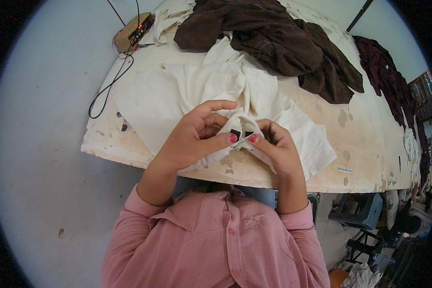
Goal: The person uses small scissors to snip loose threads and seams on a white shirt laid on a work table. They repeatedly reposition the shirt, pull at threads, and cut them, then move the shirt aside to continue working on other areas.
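Note:
A white garment (216, 79) lies spread over the near part of the table, with its gathered edge lifted toward me. My left hand (197, 132) pinches one side of that edge between thumb and fingers, its index finger stretched out above the cloth. On the other side, my right hand (276, 146) grips the edge with the thumb on top and the fingers curled behind. Between my two thumbs a small black label (235, 134) shows on the fabric, along with a narrow white tag (239, 145). The fingers behind the cloth are partly hidden.
Dark brown cloth (283, 43) is heaped at the far side of the worn table (365, 163). A small device with a red light (139, 28) stands at the far left, its black cable (111, 85) hanging over the edge. Maroon cloth (381, 72) lies along the right. A chair (362, 211) stands lower right.

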`<state>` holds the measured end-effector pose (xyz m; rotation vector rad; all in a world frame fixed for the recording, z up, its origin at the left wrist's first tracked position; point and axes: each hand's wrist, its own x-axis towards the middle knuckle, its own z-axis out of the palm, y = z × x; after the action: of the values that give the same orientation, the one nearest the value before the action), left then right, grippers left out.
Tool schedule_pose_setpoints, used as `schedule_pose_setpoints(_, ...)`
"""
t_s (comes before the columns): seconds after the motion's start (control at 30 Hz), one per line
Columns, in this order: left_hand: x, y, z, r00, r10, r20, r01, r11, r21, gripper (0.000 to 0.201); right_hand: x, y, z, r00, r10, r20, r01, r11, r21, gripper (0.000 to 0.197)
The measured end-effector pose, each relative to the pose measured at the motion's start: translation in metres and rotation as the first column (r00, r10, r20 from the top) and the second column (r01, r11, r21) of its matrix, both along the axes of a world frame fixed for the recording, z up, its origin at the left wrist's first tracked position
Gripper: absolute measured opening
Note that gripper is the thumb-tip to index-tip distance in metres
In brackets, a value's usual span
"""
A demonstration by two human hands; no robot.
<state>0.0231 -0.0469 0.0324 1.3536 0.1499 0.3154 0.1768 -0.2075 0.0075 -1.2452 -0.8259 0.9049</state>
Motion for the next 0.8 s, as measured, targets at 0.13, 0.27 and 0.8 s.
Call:
schedule_pose_setpoints(0.13, 0.002, -0.004, -0.006, 0.995, 0.066, 0.076, -0.056, 0.990, -0.126, 0.038, 0.002, -0.007, 0.010, 0.952, -0.147, 0.267, 0.147, 0.989, 0.020, 0.045)
schedule_pose_setpoints(0.27, 0.002, -0.004, -0.016, 0.988, 0.082, 0.134, -0.082, 0.997, -0.007, 0.023, -0.012, -0.025, 0.047, 0.899, -0.114, 0.423, 0.106, 0.993, 0.042, 0.049)
schedule_pose_setpoints(0.8, -0.002, -0.016, -0.011, 0.981, 0.129, 0.147, -0.151, 0.978, 0.147, 0.025, -0.038, -0.010, 0.039, 0.419, -0.292, 0.860, 0.265, 0.945, 0.192, 0.033)
